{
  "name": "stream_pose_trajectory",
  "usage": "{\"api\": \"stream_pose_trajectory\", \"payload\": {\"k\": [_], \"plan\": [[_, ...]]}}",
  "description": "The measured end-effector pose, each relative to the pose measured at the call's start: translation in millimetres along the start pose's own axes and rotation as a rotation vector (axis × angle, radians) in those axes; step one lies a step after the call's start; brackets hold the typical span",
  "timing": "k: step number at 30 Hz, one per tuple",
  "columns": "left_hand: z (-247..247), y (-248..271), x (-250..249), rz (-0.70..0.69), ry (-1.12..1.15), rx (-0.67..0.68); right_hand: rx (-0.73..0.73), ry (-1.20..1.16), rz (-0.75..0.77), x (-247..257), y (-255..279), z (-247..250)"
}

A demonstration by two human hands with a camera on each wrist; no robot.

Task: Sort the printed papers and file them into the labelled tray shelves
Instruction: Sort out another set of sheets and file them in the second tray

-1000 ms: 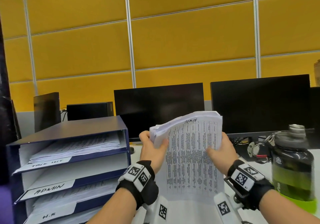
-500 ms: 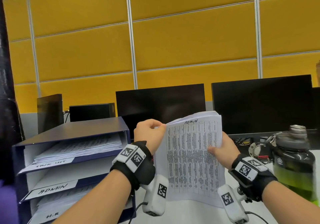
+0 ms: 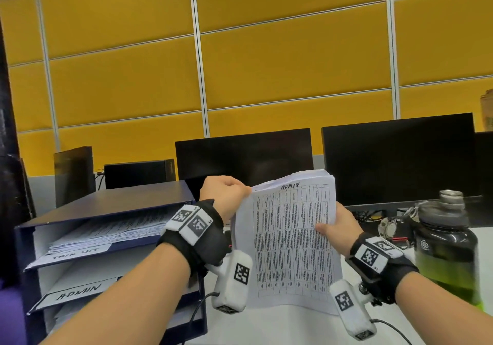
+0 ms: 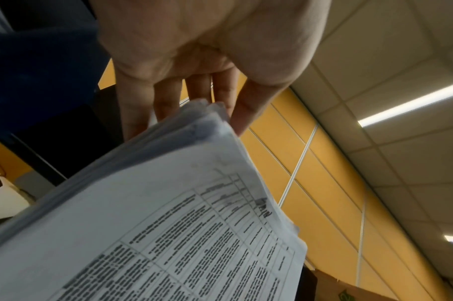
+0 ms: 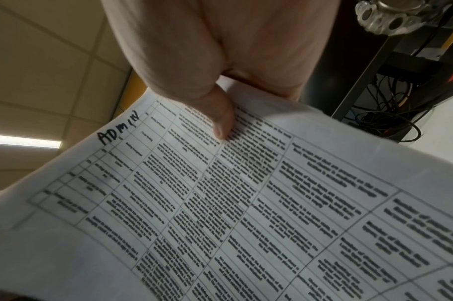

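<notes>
I hold a thick stack of printed papers upright over the desk; "ADMIN" is handwritten at the top of the front sheet. My left hand pinches the stack's top left corner, fingers behind and thumb at the edge. My right hand grips the right edge, its thumb pressed on the front sheet. The dark blue tray shelves stand at the left. Their top shelf holds papers, and below it is a shelf labelled ADMIN.
A dark bottle with green liquid stands close at the right. Two black monitors line the back of the white desk, with cables and small items beside the bottle. A yellow panelled wall rises behind.
My left hand has slid up from the stack's left edge to its top left corner. The folded-over top pages have flattened. My right hand has kept its grip.
</notes>
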State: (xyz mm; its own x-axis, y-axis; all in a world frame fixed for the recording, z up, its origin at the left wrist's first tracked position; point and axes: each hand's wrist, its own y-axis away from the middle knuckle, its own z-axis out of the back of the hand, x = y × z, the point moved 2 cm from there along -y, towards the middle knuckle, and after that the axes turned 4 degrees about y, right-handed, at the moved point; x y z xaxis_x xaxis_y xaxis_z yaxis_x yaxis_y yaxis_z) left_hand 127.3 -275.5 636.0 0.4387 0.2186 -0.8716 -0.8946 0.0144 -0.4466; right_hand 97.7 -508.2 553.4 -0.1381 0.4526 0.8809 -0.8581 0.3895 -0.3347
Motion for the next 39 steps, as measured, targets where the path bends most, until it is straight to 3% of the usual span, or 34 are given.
{"api": "stream_pose_trajectory", "payload": {"k": [3, 7, 13, 24, 31, 39], "plan": [[2.2, -3.4, -4.8, 0.077, 0.044, -0.017, 0.002, -0.008, 0.0, 2.6, 3.3, 0.2], [3.4, -6.1, -2.2, -0.083, -0.08, -0.031, 0.008, -0.014, -0.003, 2.6, 6.2, 2.7], [4.2, -0.7, 4.4, -0.199, -0.154, -0.156, 0.0, -0.028, -0.002, 1.4, 9.4, 7.8], [-3.3, 7.3, 8.1, -0.22, -0.219, -0.205, -0.026, -0.016, -0.018, -0.5, 8.3, 17.7], [7.6, 2.5, 12.0, -0.192, -0.258, -0.322, -0.161, 0.023, -0.057, -11.4, 5.3, 33.0], [10.7, 5.4, 11.6, -0.243, -0.221, -0.3, -0.312, 0.126, -0.098, -18.6, 5.4, 58.5]]}}
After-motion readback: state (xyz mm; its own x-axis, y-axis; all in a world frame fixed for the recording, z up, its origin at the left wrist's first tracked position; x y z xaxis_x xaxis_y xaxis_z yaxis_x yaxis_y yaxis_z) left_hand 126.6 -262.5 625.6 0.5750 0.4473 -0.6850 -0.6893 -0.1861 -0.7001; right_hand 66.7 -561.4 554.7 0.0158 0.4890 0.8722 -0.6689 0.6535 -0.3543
